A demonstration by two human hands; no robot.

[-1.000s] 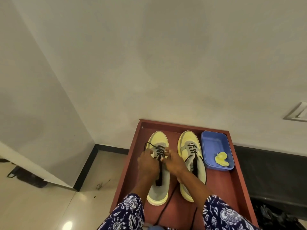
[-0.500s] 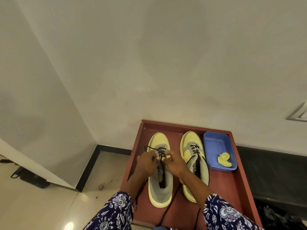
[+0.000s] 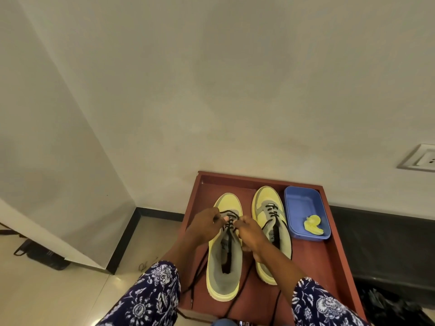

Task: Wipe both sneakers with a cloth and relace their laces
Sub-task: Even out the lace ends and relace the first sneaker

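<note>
Two yellow-and-grey sneakers stand side by side, toes pointing away from me, on a reddish-brown tray table (image 3: 313,257). Over the left sneaker (image 3: 224,271), my left hand (image 3: 204,225) and my right hand (image 3: 250,234) each pinch its black lace (image 3: 229,222) near the upper eyelets. Loose lace ends trail over the near edge. The right sneaker (image 3: 270,215) is laced partway, untouched. A crumpled yellow cloth (image 3: 312,225) lies in a blue plastic tub (image 3: 303,203) at the right.
A plain wall rises right behind the table, with a socket plate (image 3: 419,158) at the right. Left of the table lie tiled floor (image 3: 70,295) and a white panel. Dark objects sit on the floor at the far left and lower right.
The view has shifted a little. My hands stayed at the left sneaker's eyelets, working the lace; more loose lace now hangs beside the sneaker on the left.
</note>
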